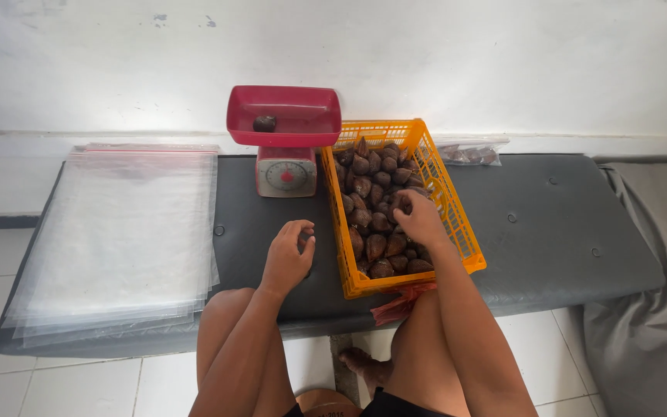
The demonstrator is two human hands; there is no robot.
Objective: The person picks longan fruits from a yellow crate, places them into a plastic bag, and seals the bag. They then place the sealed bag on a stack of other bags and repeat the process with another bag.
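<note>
Right hand (418, 218) is down in the orange crate (434, 174), fingers curled onto one of the brown scaly fruits (372, 197) piled inside; can't tell if it's actually gripped. Left hand (287, 259) rests on the dark padded bench (550, 224) just left of the crate, fingers loosely bent, holding nothing. One fruit sits in the red pan of the scale (286, 135) behind. Stack of clear plastic bags (121, 232) lies far left

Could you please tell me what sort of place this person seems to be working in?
Probably a small home fruit-packing spot: a red kitchen scale, an orange crate of brown scaly fruit, and clear plastic bags on a padded bench.
</note>
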